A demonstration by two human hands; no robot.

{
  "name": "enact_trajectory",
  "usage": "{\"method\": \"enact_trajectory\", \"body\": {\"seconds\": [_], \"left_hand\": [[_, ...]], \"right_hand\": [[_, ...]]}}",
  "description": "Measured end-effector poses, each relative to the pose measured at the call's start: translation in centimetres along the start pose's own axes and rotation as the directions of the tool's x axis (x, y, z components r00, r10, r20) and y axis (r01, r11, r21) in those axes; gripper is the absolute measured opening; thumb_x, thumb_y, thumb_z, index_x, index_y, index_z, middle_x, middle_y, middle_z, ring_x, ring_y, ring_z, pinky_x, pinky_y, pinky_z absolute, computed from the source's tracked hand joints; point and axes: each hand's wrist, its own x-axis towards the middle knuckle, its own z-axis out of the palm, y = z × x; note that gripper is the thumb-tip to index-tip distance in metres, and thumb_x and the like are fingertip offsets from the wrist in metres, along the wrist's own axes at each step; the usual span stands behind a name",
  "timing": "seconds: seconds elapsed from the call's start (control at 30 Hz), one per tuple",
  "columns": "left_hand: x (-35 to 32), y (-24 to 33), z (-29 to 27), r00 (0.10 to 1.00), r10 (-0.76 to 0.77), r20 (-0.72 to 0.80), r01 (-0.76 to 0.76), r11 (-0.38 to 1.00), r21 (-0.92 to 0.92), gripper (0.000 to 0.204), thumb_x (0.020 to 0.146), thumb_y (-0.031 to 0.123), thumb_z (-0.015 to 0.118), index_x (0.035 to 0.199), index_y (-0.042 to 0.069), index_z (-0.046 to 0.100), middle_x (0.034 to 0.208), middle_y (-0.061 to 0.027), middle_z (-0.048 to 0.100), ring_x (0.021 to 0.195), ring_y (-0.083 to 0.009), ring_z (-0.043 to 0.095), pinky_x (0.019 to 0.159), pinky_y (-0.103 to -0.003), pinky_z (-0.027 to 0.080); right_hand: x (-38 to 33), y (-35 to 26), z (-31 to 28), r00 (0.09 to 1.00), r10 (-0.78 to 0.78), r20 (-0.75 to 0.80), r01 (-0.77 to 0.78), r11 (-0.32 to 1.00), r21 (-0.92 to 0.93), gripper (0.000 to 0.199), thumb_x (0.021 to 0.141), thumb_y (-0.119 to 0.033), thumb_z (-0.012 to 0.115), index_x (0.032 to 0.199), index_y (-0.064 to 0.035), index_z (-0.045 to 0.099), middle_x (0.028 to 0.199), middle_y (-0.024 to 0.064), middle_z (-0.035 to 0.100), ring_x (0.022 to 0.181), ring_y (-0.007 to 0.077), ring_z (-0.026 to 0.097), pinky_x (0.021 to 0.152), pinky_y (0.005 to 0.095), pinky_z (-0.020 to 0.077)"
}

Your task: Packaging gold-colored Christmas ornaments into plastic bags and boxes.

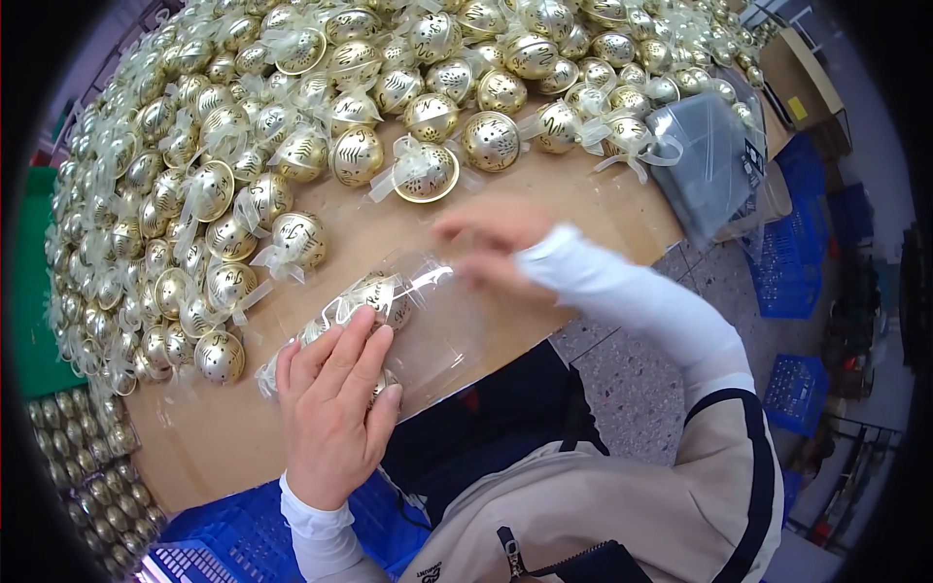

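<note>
Here, baubles (394, 299) in a bag (439, 342) on the bench (204, 447) are partly covered by the left hand (335, 403), its grip spread; the right hand (501, 245) is blurred nearby, its grip cannot be told.

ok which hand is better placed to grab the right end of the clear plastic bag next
Probably the right hand: blurred, but nearer that end of the clear plastic bag, with nothing discernible in it. The left hand lies across the other end, over gold ornaments.

Two hands (335, 418), one part-filled clear bag (442, 335) — well over a hundred gold baubles (492, 143).
</note>
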Motion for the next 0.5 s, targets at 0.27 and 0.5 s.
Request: {"method": "enact_trajectory", "body": {"seconds": [0.27,0.5], "left_hand": [[0.1,0.0,-0.4,1.0,0.01,-0.021,-0.01,1.0,-0.007,0.046,0.073,0.017,0.063,0.117,0.01,0.057,0.128,-0.0036,0.051,0.113,-0.023,0.046,0.098,-0.046,0.029],[0.1,-0.1,-0.1,1.0,0.003,-0.019,-0.004,1.0,-0.028,0.046,0.073,0.017,0.062,0.118,0.01,0.057,0.128,-0.0041,0.051,0.113,-0.0237,0.046,0.097,-0.047,0.029]], "right_hand": [[0.0,2.9,-12.8,0.996,0.03,0.085,0.078,0.19,-0.979,0.067,0.058,-0.004,0.072,0.12,-0.0118,0.048,0.129,0.0055,0.047,0.12,0.0269,0.041,0.103,0.0498,0.0256],[0.2,3.0,-11.4,0.982,-0.019,0.19,0.165,0.585,-0.794,0.059,0.061,-0.01,0.074,0.116,-0.0075,0.052,0.117,0.0216,0.047,0.103,0.0346,0.052,0.088,0.0389,0.0447]]}}
